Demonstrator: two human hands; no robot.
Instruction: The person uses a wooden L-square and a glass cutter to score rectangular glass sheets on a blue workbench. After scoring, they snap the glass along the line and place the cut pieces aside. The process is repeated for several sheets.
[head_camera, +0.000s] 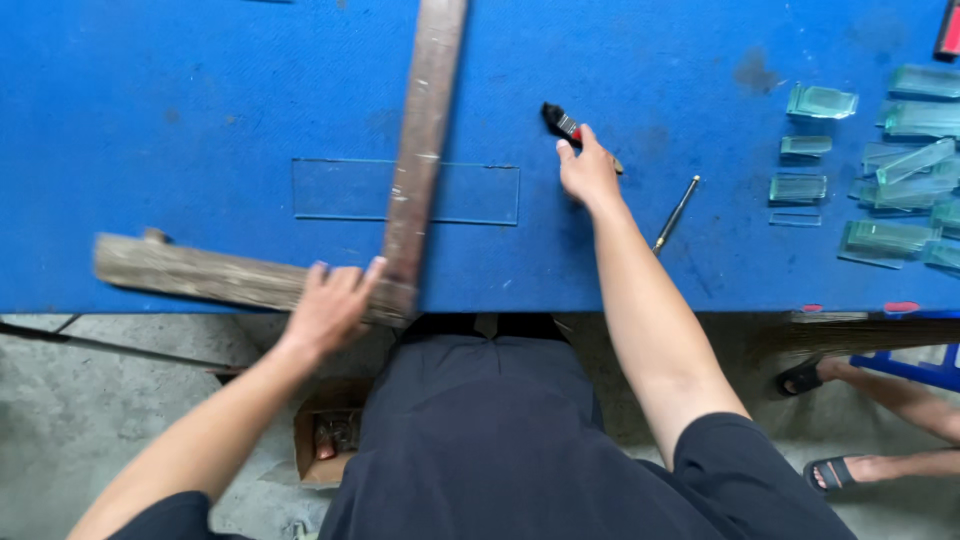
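A clear glass pane (470, 192) lies flat on the blue felt table (200, 100) under a worn wooden square (415, 150). Left hand (332, 308) presses it, fingers spread; right hand (588, 170) grips a small brush (560, 120).

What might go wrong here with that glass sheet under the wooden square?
The glass sheet is nearly invisible on the blue table, so a slip of the wooden square under the left hand might scratch or crack it. The right hand reaching for the brush could meet sharp edges.
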